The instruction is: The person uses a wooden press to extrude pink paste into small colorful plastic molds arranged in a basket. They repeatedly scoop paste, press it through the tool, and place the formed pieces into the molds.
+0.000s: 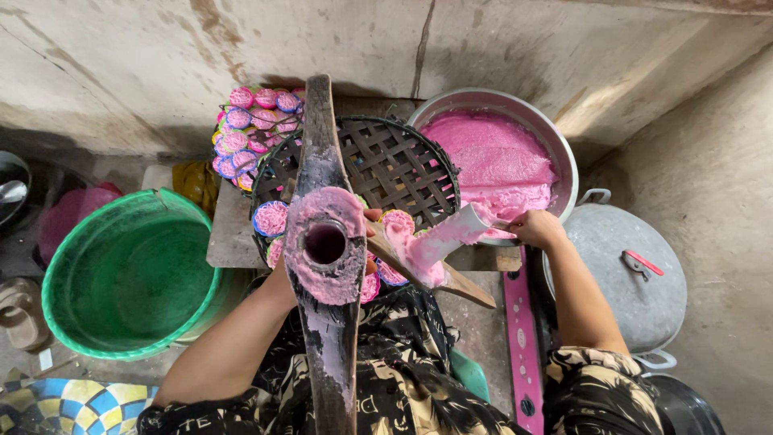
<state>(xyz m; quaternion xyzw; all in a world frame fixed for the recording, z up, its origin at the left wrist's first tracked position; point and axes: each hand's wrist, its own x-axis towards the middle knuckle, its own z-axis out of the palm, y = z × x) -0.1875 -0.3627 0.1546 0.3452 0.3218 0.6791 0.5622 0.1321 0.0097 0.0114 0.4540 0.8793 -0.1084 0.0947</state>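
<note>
A rough home food-making corner: stained concrete walls (161, 56), a big metal basin of pink batter (495, 157), a woven basket (394, 165), small filled moulds (254, 129), a green bucket (129, 274), and a lidded pot (628, 274).

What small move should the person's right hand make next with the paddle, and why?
Probably bring the loaded paddle over the hole in the wooden press. The right hand has lifted it from the pan of pink batter, coated, and the hole looks unfilled.
</note>
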